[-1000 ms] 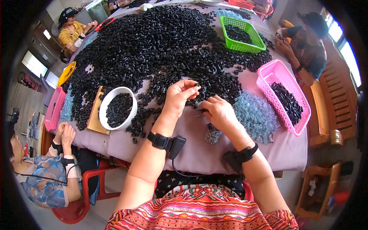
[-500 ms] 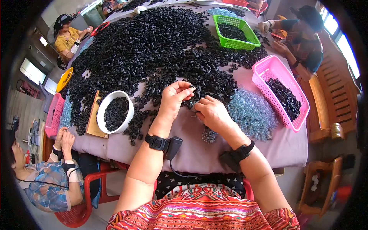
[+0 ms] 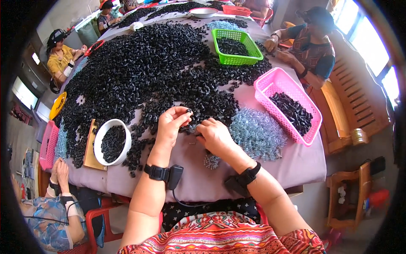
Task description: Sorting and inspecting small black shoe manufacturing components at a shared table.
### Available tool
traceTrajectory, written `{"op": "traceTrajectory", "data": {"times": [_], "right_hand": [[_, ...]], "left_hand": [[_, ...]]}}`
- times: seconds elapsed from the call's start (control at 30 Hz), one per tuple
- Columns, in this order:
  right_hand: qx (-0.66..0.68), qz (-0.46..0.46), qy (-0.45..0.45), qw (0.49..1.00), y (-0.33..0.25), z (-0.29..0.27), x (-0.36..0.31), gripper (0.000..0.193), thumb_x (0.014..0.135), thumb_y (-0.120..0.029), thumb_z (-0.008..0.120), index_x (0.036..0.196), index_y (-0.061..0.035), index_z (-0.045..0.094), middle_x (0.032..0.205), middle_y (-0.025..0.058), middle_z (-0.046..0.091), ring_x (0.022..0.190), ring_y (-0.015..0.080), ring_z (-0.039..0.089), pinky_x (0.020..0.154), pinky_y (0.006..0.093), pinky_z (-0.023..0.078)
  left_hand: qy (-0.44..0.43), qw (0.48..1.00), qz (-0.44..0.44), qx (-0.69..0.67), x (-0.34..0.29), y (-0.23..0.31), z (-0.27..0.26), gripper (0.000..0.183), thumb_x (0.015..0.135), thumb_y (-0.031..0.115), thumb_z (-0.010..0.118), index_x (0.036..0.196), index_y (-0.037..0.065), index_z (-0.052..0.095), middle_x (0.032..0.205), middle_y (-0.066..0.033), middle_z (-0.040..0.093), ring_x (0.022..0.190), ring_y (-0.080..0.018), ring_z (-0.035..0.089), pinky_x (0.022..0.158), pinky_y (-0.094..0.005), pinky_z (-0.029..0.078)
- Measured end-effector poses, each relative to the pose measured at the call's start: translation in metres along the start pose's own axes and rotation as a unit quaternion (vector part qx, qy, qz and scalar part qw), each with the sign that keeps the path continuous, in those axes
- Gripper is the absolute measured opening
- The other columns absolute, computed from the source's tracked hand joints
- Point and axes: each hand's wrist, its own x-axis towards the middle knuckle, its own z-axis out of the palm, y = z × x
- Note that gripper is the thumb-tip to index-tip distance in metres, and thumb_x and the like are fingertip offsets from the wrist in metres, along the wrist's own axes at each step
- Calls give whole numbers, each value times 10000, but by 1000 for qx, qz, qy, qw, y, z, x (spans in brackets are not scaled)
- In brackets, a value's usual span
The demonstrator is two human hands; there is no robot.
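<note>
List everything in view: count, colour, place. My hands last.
Tablecloth: one, pale mauve, centre.
Small pieces: countless, black, heaped over the tablecloth.
Clear pieces: countless, bluish, largest pile front right.
Green basket: one, green, back right.
Pink baskets: two, pink, right and left edges.
Red basket: one, red, far end.
White bowl: one, white, front left.
Wooden board: one, tan, beside the white bowl.
Dish: one, yellow, left edge.
Co-workers: at least five, varied clothing, around the tablecloth.
Bench: one, brown, far right.
Wrist straps: two, black, person's forearms.
Left hand: one, bare, pinching a black piece.
Right hand: one, bare, by clear pieces; grip unclear.
</note>
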Motion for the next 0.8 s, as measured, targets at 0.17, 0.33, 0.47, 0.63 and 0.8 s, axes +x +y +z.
{"op": "traceTrajectory", "data": {"times": [0.17,0.33,0.47,0.63,0.8], "right_hand": [[171,78,87,978,3,-13,4,158,770,-121,719,909,-53,683,833,102,631,788,268,631,717,371,513],[321,191,122,919,10,-23,3,150,832,-60,680,973,-18,708,811,120,645,695,192,612,641,310,489],[328,179,86,923,17,-19,3,135,854,-59,674,969,4,703,778,97,632,687,148,590,617,290,469],[402,201,143,882,9,-22,5,101,894,-38,646,969,22,678,733,31,635,686,61,541,599,250,458],[297,171,141,929,1,-20,6,106,864,-31,660,964,2,674,750,87,629,641,133,563,603,279,471]], "left_hand": [[-12,999,6,32,0,-2,-1,145,868,39,697,1008,31,662,910,-43,706,762,-85,657,698,-210,533],[-124,987,-3,105,-8,0,17,162,851,0,697,1009,19,666,895,-9,685,806,-75,641,762,-233,539],[-133,985,0,109,-7,-2,16,164,844,-7,707,1003,15,671,902,-8,683,815,-80,643,765,-238,543],[-130,985,-15,109,-9,-1,14,158,861,3,691,1018,18,676,923,-18,690,826,-85,646,766,-242,545],[-134,988,-39,59,-9,-8,13,165,858,5,696,1021,26,676,916,-21,693,819,-92,653,759,-245,551]]}}
